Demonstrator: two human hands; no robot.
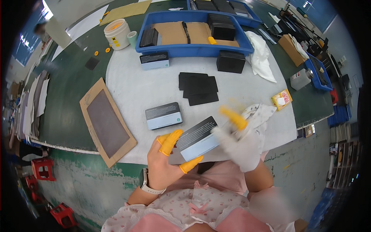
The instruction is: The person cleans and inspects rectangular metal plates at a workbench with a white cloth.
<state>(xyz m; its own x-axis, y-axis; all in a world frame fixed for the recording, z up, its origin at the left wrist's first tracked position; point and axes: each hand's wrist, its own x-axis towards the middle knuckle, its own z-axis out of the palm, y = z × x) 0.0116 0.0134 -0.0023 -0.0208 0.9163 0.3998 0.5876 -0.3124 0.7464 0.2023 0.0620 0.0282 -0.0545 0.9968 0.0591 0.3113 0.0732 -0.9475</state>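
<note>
My left hand (164, 166), with yellow finger cots on some fingers, grips a printed card (199, 138), black above and light blue below. It is held tilted over the near edge of the table. Just right of the card, my right hand (241, 145) is smeared by motion; it wears a white glove and a yellow finger cot, and its grip cannot be made out. A patterned white cloth (262, 116) lies by that hand. Left of the held card sits a stack of like cards (164, 116). Several black cards (198, 88) lie overlapping, face plain, farther off.
A blue tray (193, 50) holds black stacks and a marker. Before it stand another printed stack (154, 61) and a black stack (230, 62). A framed screen (91, 110) lies left, a white tub (117, 34) behind. At right are a white cloth (261, 58) and yellow packet (281, 99).
</note>
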